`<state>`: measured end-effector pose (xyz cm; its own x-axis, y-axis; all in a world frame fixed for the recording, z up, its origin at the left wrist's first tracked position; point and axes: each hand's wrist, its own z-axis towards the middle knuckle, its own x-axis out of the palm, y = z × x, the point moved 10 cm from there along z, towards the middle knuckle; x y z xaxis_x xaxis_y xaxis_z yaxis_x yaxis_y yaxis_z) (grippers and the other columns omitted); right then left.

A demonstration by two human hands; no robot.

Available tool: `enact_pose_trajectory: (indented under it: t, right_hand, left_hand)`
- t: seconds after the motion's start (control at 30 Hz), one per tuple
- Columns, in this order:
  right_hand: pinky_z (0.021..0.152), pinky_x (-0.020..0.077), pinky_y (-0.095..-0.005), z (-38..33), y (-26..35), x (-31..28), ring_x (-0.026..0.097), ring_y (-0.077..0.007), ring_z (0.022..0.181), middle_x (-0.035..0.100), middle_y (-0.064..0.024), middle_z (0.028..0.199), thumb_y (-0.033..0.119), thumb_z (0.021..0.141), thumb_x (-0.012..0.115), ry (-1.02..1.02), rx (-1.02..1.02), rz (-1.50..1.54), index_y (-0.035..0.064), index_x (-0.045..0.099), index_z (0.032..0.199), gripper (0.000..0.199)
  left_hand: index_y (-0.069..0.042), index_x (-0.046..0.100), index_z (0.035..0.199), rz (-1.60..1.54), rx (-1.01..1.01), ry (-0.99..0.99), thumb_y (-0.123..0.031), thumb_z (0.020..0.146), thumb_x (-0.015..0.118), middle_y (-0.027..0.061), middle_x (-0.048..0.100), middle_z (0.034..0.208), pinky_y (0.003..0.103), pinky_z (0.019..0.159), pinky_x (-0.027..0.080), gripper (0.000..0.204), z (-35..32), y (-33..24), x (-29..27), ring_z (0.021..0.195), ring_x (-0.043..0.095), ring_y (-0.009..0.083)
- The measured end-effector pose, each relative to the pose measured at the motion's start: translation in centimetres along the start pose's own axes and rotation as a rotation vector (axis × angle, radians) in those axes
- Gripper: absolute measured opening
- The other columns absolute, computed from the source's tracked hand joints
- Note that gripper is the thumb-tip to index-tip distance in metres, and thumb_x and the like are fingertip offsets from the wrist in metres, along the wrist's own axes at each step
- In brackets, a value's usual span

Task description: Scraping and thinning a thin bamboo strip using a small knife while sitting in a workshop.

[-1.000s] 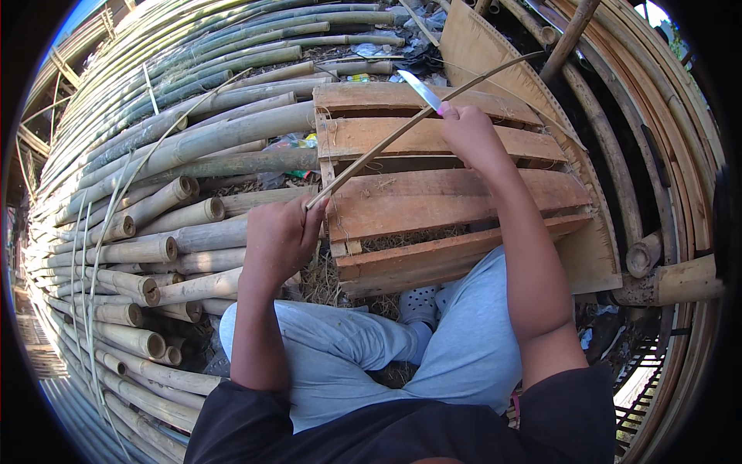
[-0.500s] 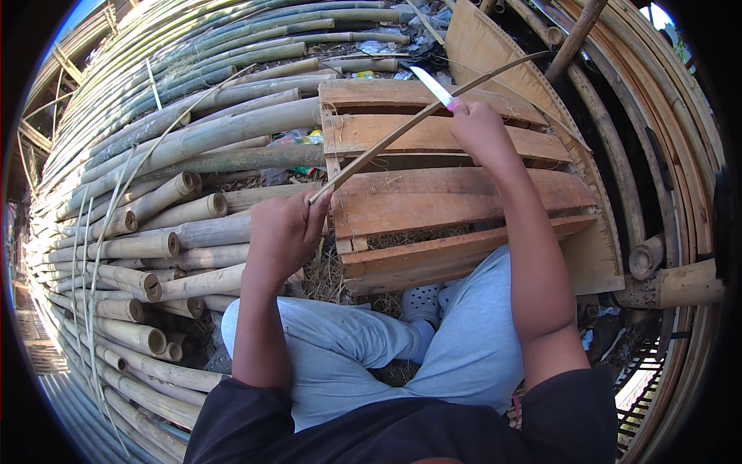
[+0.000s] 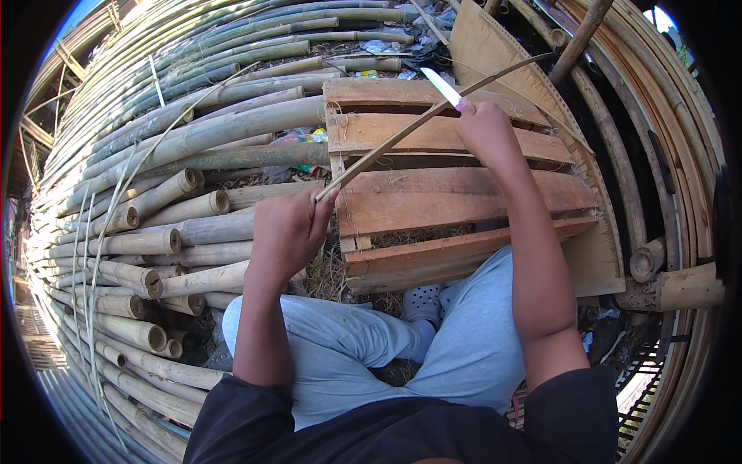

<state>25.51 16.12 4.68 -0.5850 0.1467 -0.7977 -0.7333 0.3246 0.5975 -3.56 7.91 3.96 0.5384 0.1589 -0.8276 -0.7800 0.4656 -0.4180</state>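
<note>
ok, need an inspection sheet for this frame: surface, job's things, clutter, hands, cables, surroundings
Surface: slatted wooden pallet lying over bamboo, dry straw in its gaps.
Job's things: thin bamboo strip held slanting above the pallet; knife with pale blade at the strip.
Clutter: plastic scraps among the poles.
Hands: left hand grips the strip's lower end; right hand holds the knife.
Cables: nothing seen.
Surroundings: stacked bamboo poles on the left, curved planks on the right; person seated, light trousers.

A wooden pallet (image 3: 464, 209) lies on seemingly littered ground (image 3: 332, 271) beside bamboo poles (image 3: 154, 232).
</note>
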Motion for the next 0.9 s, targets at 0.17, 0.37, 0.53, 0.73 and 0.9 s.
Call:
enact_pose_trajectory:
  t: [0.17, 0.37, 0.53, 0.73, 0.9]
  right_hand:
    - [0.074, 0.0539, -0.0478, -2.4, 3.4, 1.7, 0.070, -0.0426, 0.083, 0.070, -0.0285, 0.086, 0.030, 0.106, 0.045, -0.021, -0.297, -0.062, -0.0074, 0.071, 0.097, 0.046]
    - [0.077, 0.0544, -0.0485, -3.8, 4.2, 3.0, 0.069, -0.0456, 0.086, 0.070, -0.0290, 0.087, 0.033, 0.106, 0.045, -0.046, -0.325, -0.036, -0.0087, 0.070, 0.104, 0.048]
    - [0.074, 0.0541, -0.0476, -2.8, 2.2, 2.8, 0.070, -0.0434, 0.082, 0.070, -0.0287, 0.087, 0.033, 0.106, 0.045, 0.003, -0.119, -0.011, -0.0078, 0.070, 0.099, 0.048]
    - [0.080, 0.0534, -0.0493, -1.3, 1.2, 0.9, 0.069, -0.0441, 0.087, 0.070, -0.0288, 0.086, 0.032, 0.106, 0.044, 0.059, 0.007, 0.046, -0.0065, 0.070, 0.100, 0.046]
    - [0.080, 0.0522, -0.0494, -2.3, 1.5, 2.7, 0.068, -0.0451, 0.085, 0.068, -0.0310, 0.083, 0.030, 0.106, 0.045, 0.202, 0.054, 0.101, -0.0074, 0.068, 0.098, 0.045]
  left_hand:
    - [-0.008, 0.063, 0.080, -0.018, -0.018, 0.030, -0.031, 0.103, 0.054, 0.0183, 0.057, 0.059, 0.050, 0.054, 0.044, 0.034, -0.2, 0.5, 0.2, 0.056, 0.058, 0.0413]
    - [-0.007, 0.064, 0.080, -0.034, -0.034, 0.025, -0.031, 0.103, 0.055, 0.0188, 0.057, 0.059, 0.050, 0.054, 0.044, 0.034, -0.4, 1.0, 0.3, 0.057, 0.058, 0.0419]
    - [-0.008, 0.064, 0.082, -0.054, -0.043, 0.028, -0.032, 0.103, 0.054, 0.0186, 0.057, 0.060, 0.051, 0.055, 0.044, 0.034, -0.4, 0.7, 0.4, 0.058, 0.058, 0.0420]
    - [-0.008, 0.063, 0.083, -0.055, -0.036, 0.022, -0.032, 0.104, 0.052, 0.0194, 0.057, 0.061, 0.051, 0.055, 0.044, 0.034, -0.1, 0.2, 0.1, 0.059, 0.058, 0.0430]
    - [-0.007, 0.062, 0.082, -0.050, -0.037, 0.009, -0.032, 0.104, 0.052, 0.0199, 0.057, 0.061, 0.051, 0.055, 0.044, 0.035, -0.3, 1.2, 0.0, 0.059, 0.058, 0.0437]
